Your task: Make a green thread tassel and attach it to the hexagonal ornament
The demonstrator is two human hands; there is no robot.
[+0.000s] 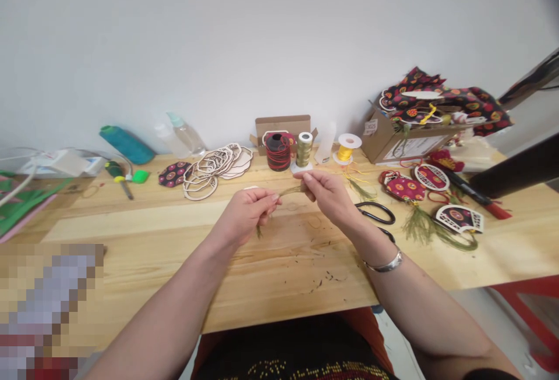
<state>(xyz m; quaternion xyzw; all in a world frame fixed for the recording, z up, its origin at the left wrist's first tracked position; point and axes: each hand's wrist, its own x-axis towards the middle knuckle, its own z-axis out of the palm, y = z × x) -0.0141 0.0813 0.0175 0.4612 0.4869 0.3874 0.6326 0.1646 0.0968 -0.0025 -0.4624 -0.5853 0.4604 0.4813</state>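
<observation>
A bundle of olive-green thread [289,191] stretches between my two hands above the wooden table [174,287]. My left hand [251,212] pinches one end, and a short tuft of strands hangs below its fingers. The other end is gripped by my right hand [325,194], with the thumb on top. Just right of my right hand lies a pair of black-handled scissors [379,212], partly hidden by my wrist. Behind my hands stand a spool of olive thread [304,150] and a spool of dark red and black cord [278,152].
Wooden cut-out frames [209,164] lie at the back left beside a screwdriver [117,177]. A yellow thread spool [347,148] and a cardboard box [393,141] of patterned fabric stand at the back right. Tasselled ornaments [458,219] lie right. Dark scraps [325,280] dot the table.
</observation>
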